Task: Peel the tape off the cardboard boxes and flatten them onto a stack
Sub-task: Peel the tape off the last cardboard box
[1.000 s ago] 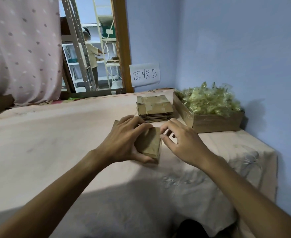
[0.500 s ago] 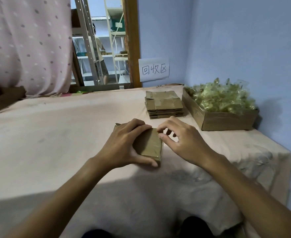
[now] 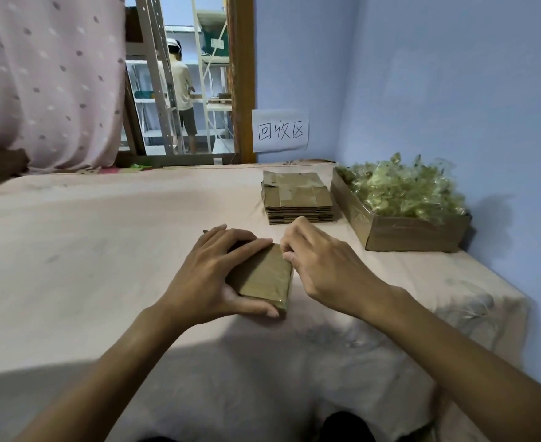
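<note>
**Grip check at centre frame**

At upper left I see a pink dotted fabric curtain (image 3: 45,81). Beside it, through the opening, a person in a pale top (image 3: 181,87) stands at metal shelving. A pale pink cloth (image 3: 87,234) covers the work surface below.

At centre, the left hand (image 3: 211,275) grips a small brown cardboard box (image 3: 264,277) lying on the cloth, fingers over its top and thumb along its near edge. The right hand (image 3: 323,266) pinches at the box's right edge with thumb and forefinger. Whether tape sits between them I cannot tell.

Above, a white handwritten paper sign (image 3: 280,130) hangs on the blue wall. Right of centre sits a stack of flattened brown cardboard (image 3: 297,199). Just beside it is an open cardboard tray (image 3: 412,234) heaped with crumpled clear tape (image 3: 403,189).
</note>
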